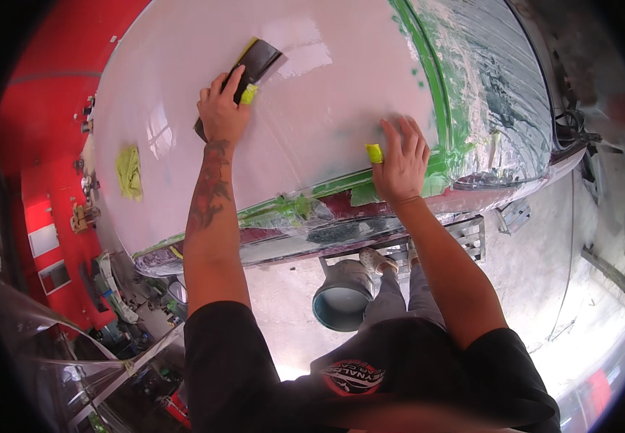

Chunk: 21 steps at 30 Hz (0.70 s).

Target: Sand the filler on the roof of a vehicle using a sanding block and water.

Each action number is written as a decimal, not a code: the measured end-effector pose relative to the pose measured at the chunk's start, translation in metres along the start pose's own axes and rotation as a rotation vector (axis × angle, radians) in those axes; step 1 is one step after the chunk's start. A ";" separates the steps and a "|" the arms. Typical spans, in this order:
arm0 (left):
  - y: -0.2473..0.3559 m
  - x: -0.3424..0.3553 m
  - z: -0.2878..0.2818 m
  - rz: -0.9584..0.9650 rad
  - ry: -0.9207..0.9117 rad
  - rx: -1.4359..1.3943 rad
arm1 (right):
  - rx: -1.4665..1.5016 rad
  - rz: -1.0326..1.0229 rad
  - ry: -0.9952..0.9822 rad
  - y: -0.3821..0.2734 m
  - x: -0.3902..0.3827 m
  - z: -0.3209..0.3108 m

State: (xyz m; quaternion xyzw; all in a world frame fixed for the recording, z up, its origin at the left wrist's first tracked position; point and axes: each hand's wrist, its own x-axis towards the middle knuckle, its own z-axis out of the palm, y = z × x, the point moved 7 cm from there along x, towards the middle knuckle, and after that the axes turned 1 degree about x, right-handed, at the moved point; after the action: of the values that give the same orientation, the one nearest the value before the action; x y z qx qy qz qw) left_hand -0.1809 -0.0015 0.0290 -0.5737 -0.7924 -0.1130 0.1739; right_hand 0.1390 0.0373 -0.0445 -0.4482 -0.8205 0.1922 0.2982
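My left hand (220, 115) is wrapped round a long dark sanding block (260, 60), which lies slantwise on the pale pinkish car roof (312, 123). A yellow edge shows along the block's far side. Bright yellow tape covers my left thumb. Further right, my right hand (403, 160) rests on the roof near its taped border, fingers spread and holding nothing; yellow tape wraps its thumb too. Green masking tape (439, 79) edges the panel along its right and near sides. On the left part of the roof lies a crumpled yellow-green cloth (129, 173).
Clear masking film (489, 86) covers the glass at right. Below the car's side, a bucket (343, 299) with cloudy liquid stands beside my feet, which are on a slatted platform (471, 238). Assorted parts (114, 289) clutter the floor at left, near a red wall (60, 130).
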 end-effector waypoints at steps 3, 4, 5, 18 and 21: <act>0.007 -0.006 0.003 -0.179 0.034 0.049 | 0.010 -0.007 0.004 0.000 0.001 -0.001; 0.031 -0.024 0.002 -0.214 0.048 -0.003 | 0.002 -0.004 0.000 0.003 0.000 -0.004; 0.060 -0.047 0.000 -0.127 0.007 -0.050 | -0.028 0.013 0.002 0.008 0.001 -0.005; -0.052 -0.060 -0.012 0.045 -0.067 -0.129 | -0.051 0.011 0.027 0.006 0.001 -0.002; -0.065 -0.158 -0.043 0.076 -0.200 -0.115 | -0.066 0.036 0.018 0.013 -0.001 -0.010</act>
State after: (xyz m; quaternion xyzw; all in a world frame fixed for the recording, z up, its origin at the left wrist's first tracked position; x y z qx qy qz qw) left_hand -0.1917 -0.1759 0.0060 -0.6208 -0.7756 -0.0937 0.0652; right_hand 0.1544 0.0435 -0.0454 -0.4742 -0.8157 0.1661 0.2868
